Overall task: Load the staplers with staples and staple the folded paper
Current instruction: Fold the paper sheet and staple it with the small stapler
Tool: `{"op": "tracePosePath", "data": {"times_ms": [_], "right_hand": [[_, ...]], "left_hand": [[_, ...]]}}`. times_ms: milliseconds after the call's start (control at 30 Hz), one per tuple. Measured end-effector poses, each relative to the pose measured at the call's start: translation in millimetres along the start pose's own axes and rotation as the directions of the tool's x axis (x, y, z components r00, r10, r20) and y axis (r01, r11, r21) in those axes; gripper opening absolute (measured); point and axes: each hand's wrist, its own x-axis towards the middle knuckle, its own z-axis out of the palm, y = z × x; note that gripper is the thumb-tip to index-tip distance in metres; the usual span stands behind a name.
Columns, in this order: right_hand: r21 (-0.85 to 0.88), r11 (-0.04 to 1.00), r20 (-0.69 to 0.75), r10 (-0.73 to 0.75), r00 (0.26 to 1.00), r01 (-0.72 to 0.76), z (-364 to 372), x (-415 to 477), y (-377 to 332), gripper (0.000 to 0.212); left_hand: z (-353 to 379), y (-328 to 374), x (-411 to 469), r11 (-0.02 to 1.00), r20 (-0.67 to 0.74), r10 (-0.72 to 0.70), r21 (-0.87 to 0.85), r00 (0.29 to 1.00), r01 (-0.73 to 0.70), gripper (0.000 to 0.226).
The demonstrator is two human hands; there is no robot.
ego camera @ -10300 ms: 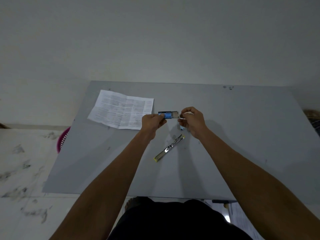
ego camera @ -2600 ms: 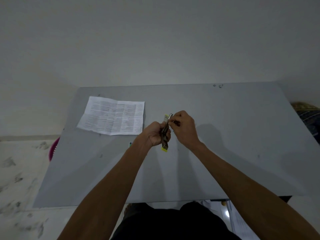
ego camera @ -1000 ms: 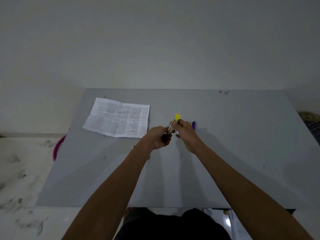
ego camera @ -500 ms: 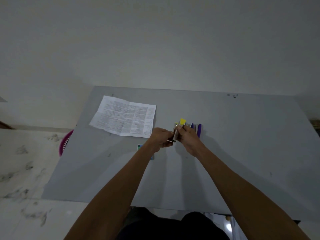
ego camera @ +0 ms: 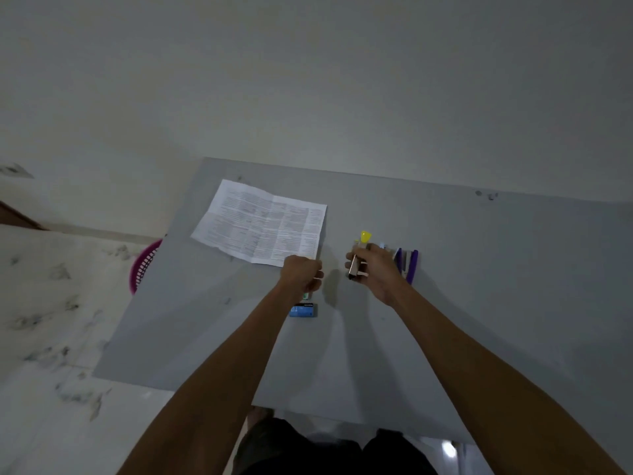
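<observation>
Right hand (ego camera: 376, 272) holding yellow stapler (ego camera: 353, 264), fingers curling round it, long side pointing away from person, yellow tip on top. Left hand (ego camera: 303, 274) curling like fist, just beside near right corner of folded paper (ego camera: 263, 228); cannot tell if holding anything. Paper lying on table (ego camera: 479, 303) left of both hands, long side running left to right; left hand nearer. Purple stapler (ego camera: 408, 265) partly hiding behind right hand. Blue staple box (ego camera: 303, 310) peeking out by left wrist. Picture looking dim, blurry; staples inside stapler not showing.
</observation>
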Motion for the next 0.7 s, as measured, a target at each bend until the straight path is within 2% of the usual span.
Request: {"op": "tracePosePath", "data": {"times_ms": [133,200,267,333,467,567,700], "right_hand": [[-0.065,0.997,-0.005,0.038,0.999,-0.038,26.8,23.9,1.5,0.038],[-0.117,0.990,-0.031,0.071,0.997,-0.074,42.8,41.5,6.1,0.045],[-0.185,0.979,-0.101,0.072,0.992,-0.090,56.7,54.9,10.6,0.037],[-0.253,0.963,-0.184,0.044,0.982,-0.090,68.3,68.6,16.1,0.018],[-0.230,0.972,-0.300,-0.033,0.953,-0.038,78.8,94.1,26.5,0.025],[-0.212,0.976,-0.344,-0.033,0.938,-0.043,85.0,109.2,29.7,0.031],[-0.245,0.965,-0.353,-0.002,0.936,-0.090,88.0,120.5,27.6,0.019]], "left_hand": [[-39.4,-7.2,29.4,0.994,-0.178,-0.013,-0.106,0.984,-0.006,0.011],[-60.3,-11.7,45.3,0.988,-0.278,-0.020,-0.153,0.960,-0.024,0.007],[-79.5,-15.8,59.7,0.981,-0.374,-0.032,-0.188,0.927,-0.043,0.018],[-99.1,-19.1,76.4,0.975,-0.463,-0.067,-0.217,0.884,-0.040,0.039],[-124.0,-19.6,103.6,0.967,-0.524,-0.101,-0.251,0.845,-0.040,0.056],[-131.6,-13.1,112.7,0.957,-0.536,-0.091,-0.279,0.839,-0.075,0.051],[-128.3,-9.4,113.1,0.941,-0.529,-0.032,-0.302,0.848,-0.153,0.030]]}}
